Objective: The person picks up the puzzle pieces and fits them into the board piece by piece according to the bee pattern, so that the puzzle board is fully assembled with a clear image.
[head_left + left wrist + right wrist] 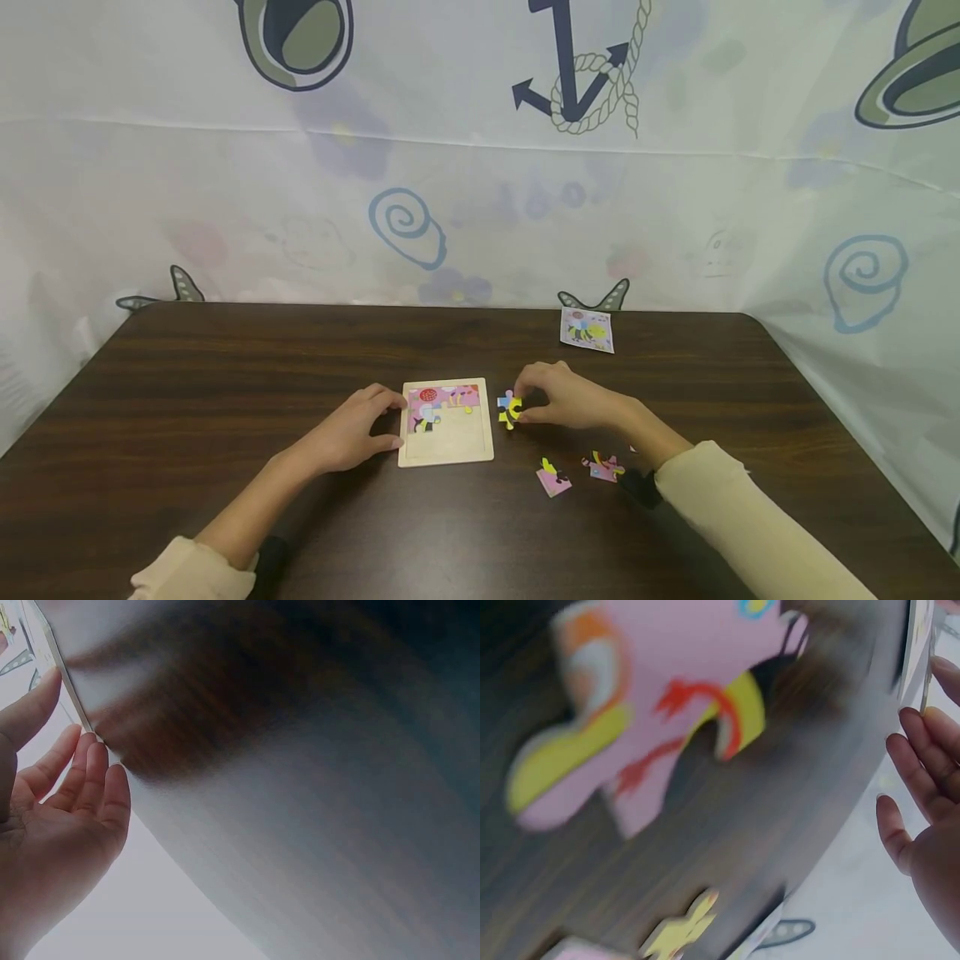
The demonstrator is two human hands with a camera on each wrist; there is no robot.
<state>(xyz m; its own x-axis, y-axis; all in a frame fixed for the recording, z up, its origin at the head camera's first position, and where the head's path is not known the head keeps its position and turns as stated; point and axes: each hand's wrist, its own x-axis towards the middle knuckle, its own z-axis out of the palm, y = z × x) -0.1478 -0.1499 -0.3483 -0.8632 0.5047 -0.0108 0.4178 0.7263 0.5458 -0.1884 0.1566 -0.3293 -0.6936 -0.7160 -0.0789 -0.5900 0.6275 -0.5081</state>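
Note:
A square wooden puzzle board [448,446] lies on the table, with pink, red and blue pieces fitted along its top and left. My left hand [352,429] touches the board's left edge with thumb and fingertips; the left wrist view shows the fingers [94,776] slightly bent at that edge. Just right of the board, my right hand [566,398] pinches a yellow, black and blue puzzle piece [509,408] between thumb and fingers. In the right wrist view, the held piece appears edge-on as a thin strip at the fingertips [911,716].
Nearer me on the right lie a pink piece with yellow [553,481] and a pink piece with an orange-yellow band [603,468], close to my right sleeve [720,479]. A small picture card [587,331] stands at the table's back edge before a patterned curtain [480,217].

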